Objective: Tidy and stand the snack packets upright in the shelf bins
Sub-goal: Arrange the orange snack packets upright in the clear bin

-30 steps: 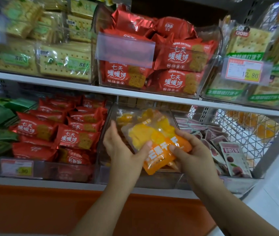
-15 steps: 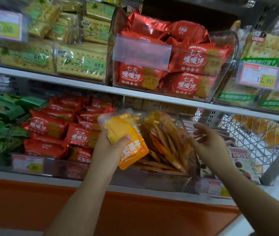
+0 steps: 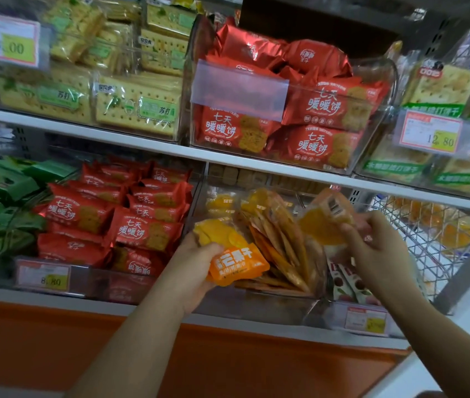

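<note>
A shop's snack shelving is filling the frame, with clear bins sitting in rows on two white shelves above an orange base panel [image 3: 228,354] along the bottom.

Nearest the camera, at lower centre, the left hand [image 3: 190,271] is gripping an orange packet [image 3: 236,259]. Its fingers are curling behind the packet and its thumb is pressing on the front, just in front of the clear bin [image 3: 256,307]. At centre right, the right hand [image 3: 380,254] is pinching a second packet [image 3: 324,222] by its lower edge, above the bin's right side. Between the hands, the row of packets [image 3: 282,248] in the bin is slumping at a slant rather than standing.

Beyond, to the left, red packets [image 3: 142,228] are lying stacked in the neighbouring bin, and a wire basket [image 3: 417,234] is showing at far right. Farther up, red biscuit packs [image 3: 328,110] and cracker packs [image 3: 136,104] are crowding the upper shelf.

The packets are looking light, thin and glossy. They are likely slippery and too floppy to stand alone, and the pieces inside are probably giving under pressure. Taking each by its side edges or sealed top seam, then propping it against its neighbours, seems the safer hold.
</note>
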